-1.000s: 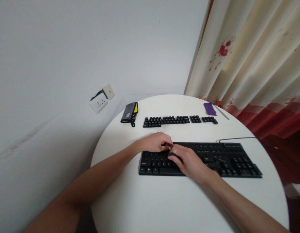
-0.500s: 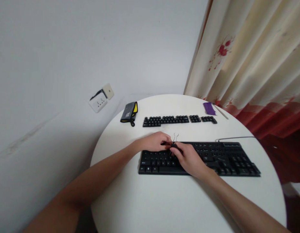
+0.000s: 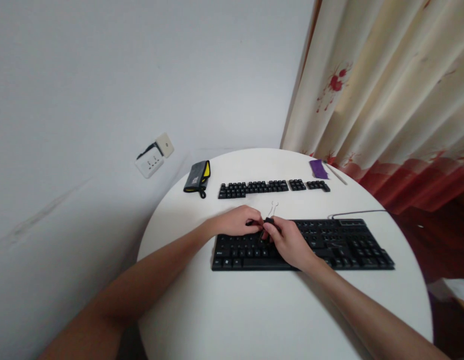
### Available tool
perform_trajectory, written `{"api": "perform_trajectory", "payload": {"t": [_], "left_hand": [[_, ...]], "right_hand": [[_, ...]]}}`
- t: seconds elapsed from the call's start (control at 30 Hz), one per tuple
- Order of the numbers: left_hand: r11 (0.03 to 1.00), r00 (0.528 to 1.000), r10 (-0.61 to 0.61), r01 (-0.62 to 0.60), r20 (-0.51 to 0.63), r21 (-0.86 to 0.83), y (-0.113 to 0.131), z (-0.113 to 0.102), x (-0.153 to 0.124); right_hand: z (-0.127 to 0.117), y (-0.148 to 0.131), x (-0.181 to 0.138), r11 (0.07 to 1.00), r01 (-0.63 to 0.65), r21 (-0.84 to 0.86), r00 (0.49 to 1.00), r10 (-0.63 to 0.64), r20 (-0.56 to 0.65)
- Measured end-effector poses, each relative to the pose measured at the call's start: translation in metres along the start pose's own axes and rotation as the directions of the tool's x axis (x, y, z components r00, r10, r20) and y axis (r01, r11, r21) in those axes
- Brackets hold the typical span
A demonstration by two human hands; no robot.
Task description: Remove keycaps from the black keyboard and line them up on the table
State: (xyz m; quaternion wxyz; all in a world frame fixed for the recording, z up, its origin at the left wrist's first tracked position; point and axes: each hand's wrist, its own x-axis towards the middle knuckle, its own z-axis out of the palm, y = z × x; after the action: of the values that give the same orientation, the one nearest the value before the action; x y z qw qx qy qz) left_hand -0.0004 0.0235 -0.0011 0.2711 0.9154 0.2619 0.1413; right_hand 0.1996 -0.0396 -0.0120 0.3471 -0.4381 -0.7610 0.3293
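A black keyboard (image 3: 250, 262) lies across the white round table, with many keycaps off its upper and right parts. Over its left half my two hands meet. My right hand (image 3: 292, 244) is closed on a keycap puller (image 3: 270, 220), whose two thin wire prongs point up and away from me. Fingers bent and pressed together, my left hand (image 3: 242, 220) touches the puller's black end; what it pinches is hidden. Behind the keyboard, loose black keycaps (image 3: 267, 186) stand in rows sorted into groups.
A grey and yellow folded cloth (image 3: 196, 176) lies at the back left of the table (image 3: 232, 310). Back right are a purple cloth (image 3: 319, 169) and a thin pale stick (image 3: 337, 175). The keyboard's cable (image 3: 357, 213) runs off right. A wall stands left, a curtain (image 3: 367, 100) right.
The view has shifted slightly. The puller has tilted a little in my right hand, its prongs leaning more to the right and its black end showing more. Both hands stay together over the keyboard.
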Motion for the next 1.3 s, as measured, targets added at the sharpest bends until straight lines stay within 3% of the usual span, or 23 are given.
{"api": "perform_trajectory", "payload": {"t": [0.2, 0.3, 0.37, 0.47, 0.63, 0.77, 0.9, 1.1, 1.3], "left_hand": [[1.0, 1.0, 0.017, -0.017, 0.016, -0.024, 0.007, -0.003, 0.0], [1.0, 0.987, 0.004, -0.003, -0.159, 0.002, 0.011, -0.002, 0.002], [1.0, 0.951, -0.015, 0.011, -0.307, -0.015, 0.014, 0.001, 0.003], [0.999, 0.923, -0.019, 0.002, -0.384, -0.044, 0.02, 0.008, 0.004], [1.0, 0.92, -0.013, 0.016, -0.392, 0.003, 0.027, 0.017, 0.004], [0.996, 0.906, 0.067, -0.035, -0.418, 0.084, 0.024, 0.02, 0.005], [0.964, 0.918, 0.186, -0.103, -0.349, 0.244, 0.021, 0.02, 0.006], [0.888, 0.943, 0.196, -0.054, -0.269, 0.457, 0.024, 0.017, 0.007], [0.839, 0.94, 0.223, -0.051, -0.257, 0.542, 0.025, 0.012, 0.006]], "right_hand": [[-0.004, 0.002, 0.002, 0.987, -0.042, 0.156, 0.991, 0.061, -0.119], [-0.01, 0.003, 0.004, 0.987, -0.056, 0.153, 0.96, 0.095, -0.262], [-0.012, 0.003, 0.004, 0.988, -0.056, 0.147, 0.935, 0.103, -0.34], [-0.013, 0.0, 0.003, 0.99, -0.036, 0.139, 0.919, 0.087, -0.385], [-0.009, -0.005, 0.0, 0.993, -0.019, 0.116, 0.916, 0.064, -0.395], [-0.008, -0.006, 0.002, 0.978, -0.01, 0.21, 0.925, 0.089, -0.369], [-0.007, -0.002, 0.005, 0.976, -0.045, 0.213, 0.927, 0.12, -0.355], [-0.008, 0.006, 0.007, 0.98, -0.099, 0.175, 0.92, 0.157, -0.359], [-0.007, 0.01, 0.008, 0.982, -0.079, 0.17, 0.931, 0.134, -0.34]]}}
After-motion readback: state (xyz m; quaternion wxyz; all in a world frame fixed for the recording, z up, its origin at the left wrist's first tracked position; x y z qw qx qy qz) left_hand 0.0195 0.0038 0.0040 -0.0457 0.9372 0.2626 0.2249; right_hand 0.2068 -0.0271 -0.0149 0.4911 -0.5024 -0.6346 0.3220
